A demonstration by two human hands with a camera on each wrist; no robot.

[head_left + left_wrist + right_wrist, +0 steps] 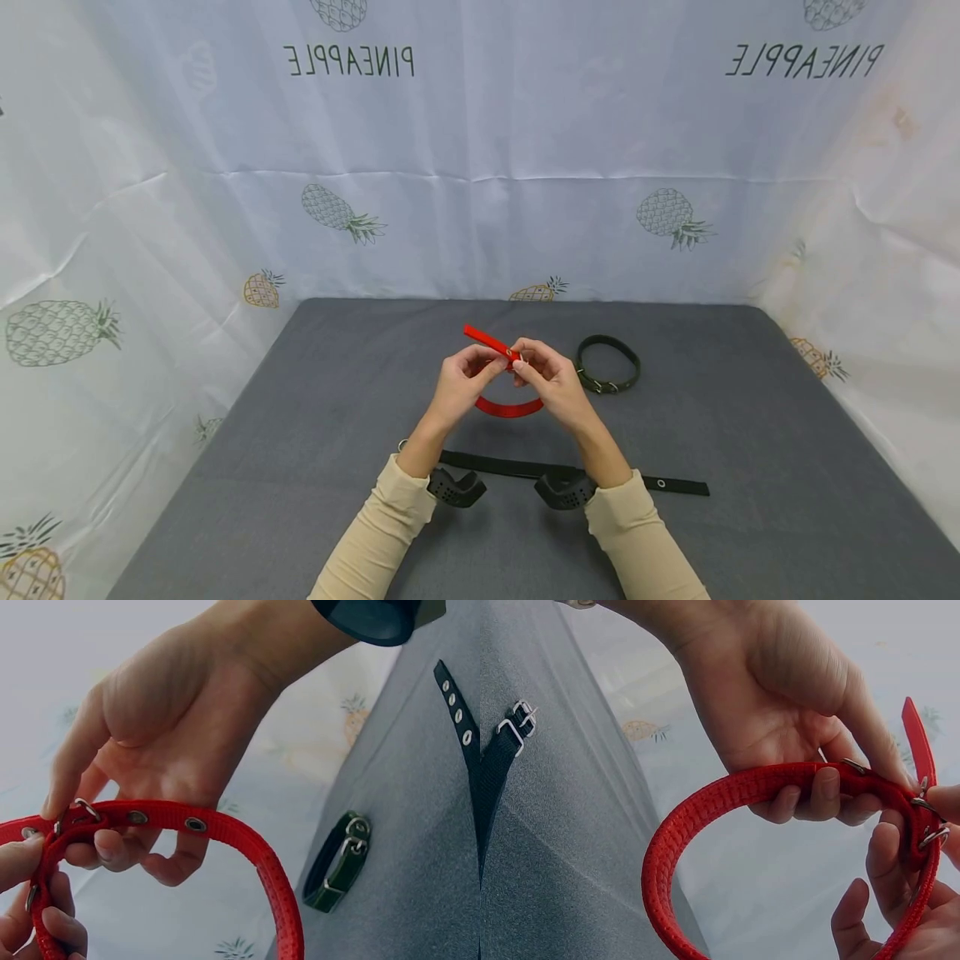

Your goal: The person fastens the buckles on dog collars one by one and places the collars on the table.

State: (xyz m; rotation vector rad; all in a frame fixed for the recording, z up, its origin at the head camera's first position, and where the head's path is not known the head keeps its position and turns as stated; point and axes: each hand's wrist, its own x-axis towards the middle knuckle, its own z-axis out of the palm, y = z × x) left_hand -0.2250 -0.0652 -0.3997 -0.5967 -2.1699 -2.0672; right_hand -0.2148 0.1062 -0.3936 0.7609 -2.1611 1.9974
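Both hands hold a red collar [510, 410] with metal eyelets, raised over the table and bent into a loop. My left hand [459, 387] pinches the band near the buckle, its other fingers curled under the strap in the right wrist view. At the buckle [924, 802], the thumb and fingers of my right hand [553, 387] grip the collar from the other side. Through the buckle passes the strap, its free tip [483, 336] sticking out up and to the left. Fingers partly cover the buckle.
A dark green collar [639, 367], buckled in a ring, lies right of the hands. Nearer me, a black collar [495, 464] lies stretched out across the grey table [300, 400], partly behind the wrists. A white pineapple-print curtain [465, 233] hangs around the table's back and sides.
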